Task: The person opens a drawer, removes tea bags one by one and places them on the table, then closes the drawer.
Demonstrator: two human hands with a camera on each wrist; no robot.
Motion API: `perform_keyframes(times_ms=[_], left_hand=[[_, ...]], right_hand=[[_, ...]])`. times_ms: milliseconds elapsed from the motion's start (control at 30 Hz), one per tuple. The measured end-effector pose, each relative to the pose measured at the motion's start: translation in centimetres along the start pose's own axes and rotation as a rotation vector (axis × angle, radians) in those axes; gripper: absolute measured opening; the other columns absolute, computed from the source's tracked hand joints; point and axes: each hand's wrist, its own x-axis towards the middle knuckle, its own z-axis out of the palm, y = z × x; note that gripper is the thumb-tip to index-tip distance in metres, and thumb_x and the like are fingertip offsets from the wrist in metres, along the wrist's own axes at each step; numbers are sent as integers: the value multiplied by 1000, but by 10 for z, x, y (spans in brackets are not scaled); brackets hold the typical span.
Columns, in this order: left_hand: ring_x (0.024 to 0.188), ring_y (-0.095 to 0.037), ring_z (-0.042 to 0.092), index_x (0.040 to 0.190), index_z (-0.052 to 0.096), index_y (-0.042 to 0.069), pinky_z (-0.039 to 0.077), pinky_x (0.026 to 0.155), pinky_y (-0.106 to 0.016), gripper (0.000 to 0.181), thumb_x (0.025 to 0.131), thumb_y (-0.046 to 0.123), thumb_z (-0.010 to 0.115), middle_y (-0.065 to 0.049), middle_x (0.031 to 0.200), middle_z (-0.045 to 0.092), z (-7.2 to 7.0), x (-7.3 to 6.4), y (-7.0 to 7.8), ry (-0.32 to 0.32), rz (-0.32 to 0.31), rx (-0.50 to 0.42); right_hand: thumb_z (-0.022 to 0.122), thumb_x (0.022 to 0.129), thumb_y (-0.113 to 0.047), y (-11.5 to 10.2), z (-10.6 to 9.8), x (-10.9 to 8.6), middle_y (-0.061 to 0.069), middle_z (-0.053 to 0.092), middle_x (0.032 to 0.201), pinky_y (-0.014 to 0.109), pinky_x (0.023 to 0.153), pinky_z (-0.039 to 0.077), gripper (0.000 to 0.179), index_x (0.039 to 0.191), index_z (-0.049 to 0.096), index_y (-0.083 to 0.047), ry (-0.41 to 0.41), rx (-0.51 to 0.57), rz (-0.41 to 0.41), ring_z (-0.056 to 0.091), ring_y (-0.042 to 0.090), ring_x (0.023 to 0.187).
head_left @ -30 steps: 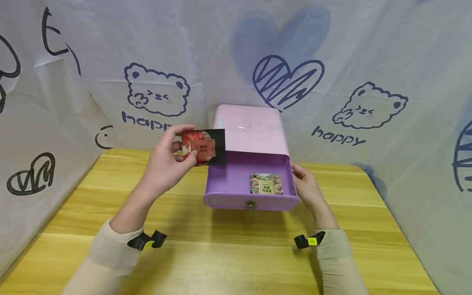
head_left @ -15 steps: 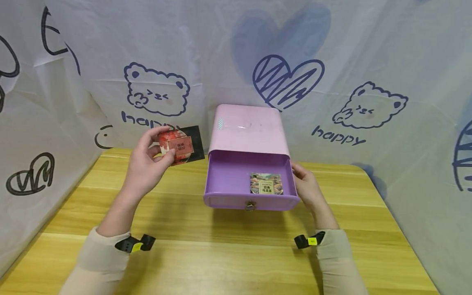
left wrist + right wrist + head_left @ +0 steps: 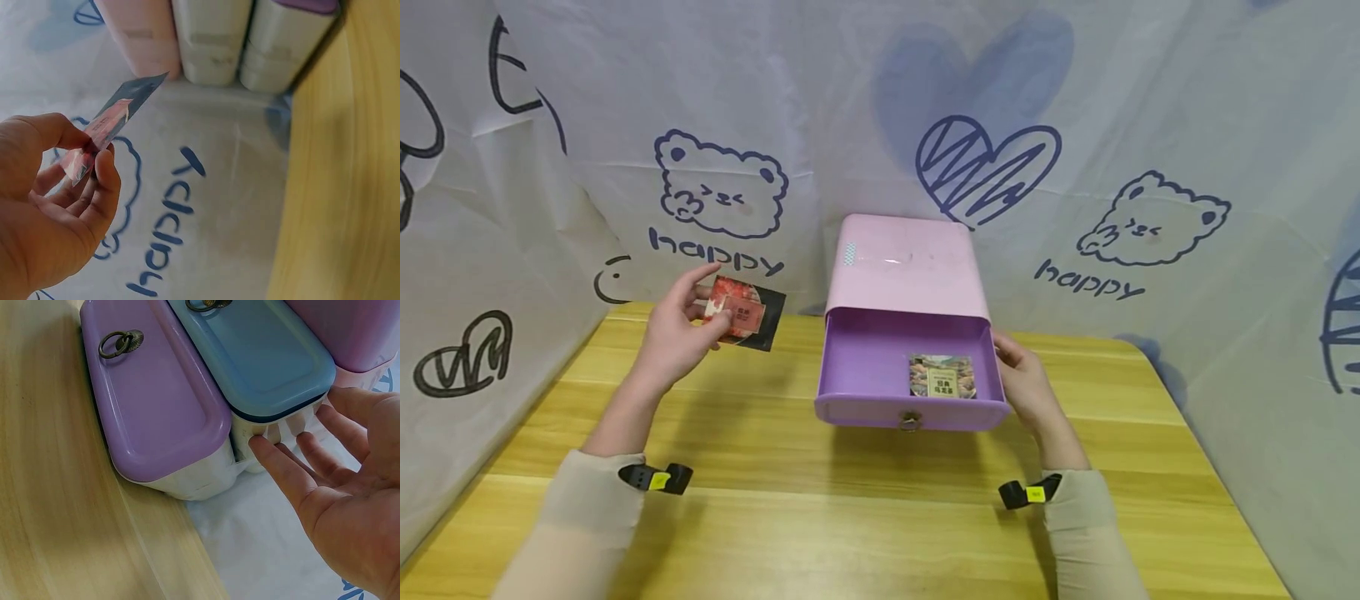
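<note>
My left hand (image 3: 672, 337) pinches a red and black tea sachet (image 3: 763, 327) between thumb and fingers, in the air left of a drawer cabinet (image 3: 910, 279). In the left wrist view the tea sachet (image 3: 119, 109) appears tilted, seen nearly edge-on. The cabinet's purple top drawer (image 3: 867, 354) is pulled out, and a colourful tea sachet (image 3: 942, 367) lies inside at its front right. My right hand (image 3: 1028, 392) is at the cabinet's right side. From the right wrist, this hand's (image 3: 350, 481) extended fingertips touch the side near the blue middle drawer (image 3: 269, 356).
Below the blue drawer is a shut purple bottom drawer (image 3: 156, 394) with a ring pull (image 3: 122, 344). The cabinet stands on a wooden table (image 3: 850, 517), close to a white cloth backdrop (image 3: 850, 100) with drawings. A cloth side (image 3: 1285, 250) flanks the table on the right.
My left hand has carried the red and black tea sachet leftward, away from above the drawer, and slightly down. My right hand, the cabinet and the sachet inside have stayed put.
</note>
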Motion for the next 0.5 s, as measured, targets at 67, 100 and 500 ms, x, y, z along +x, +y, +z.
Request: perform_keyframes(times_ms=[67, 100, 500], left_hand=[[86, -10, 64, 159, 39, 10, 57, 60, -23, 65, 99, 5, 62, -23, 124, 63, -3, 4, -7, -23, -24, 35], [91, -13, 64, 157, 40, 8, 57, 62, -22, 62, 99, 7, 62, -24, 126, 63, -4, 5, -11, -36, -37, 51], [104, -33, 64, 137, 61, 1, 52, 77, -34, 39, 102, 18, 62, -24, 124, 66, -16, 39, -43, -259, -155, 249]], right_hand=[[57, 106, -12, 0, 0, 0, 29, 54, 145, 22, 89, 56, 47, 151, 50, 1, 1, -4, 0, 62, 10, 107], [57, 106, -12, 0, -1, 0, 29, 54, 145, 22, 89, 56, 47, 151, 50, 1, 2, -3, -1, 62, 10, 107], [57, 106, -11, 3, 1, 1, 30, 57, 141, 23, 87, 57, 47, 151, 50, 1, 7, 13, -11, 64, 8, 102]])
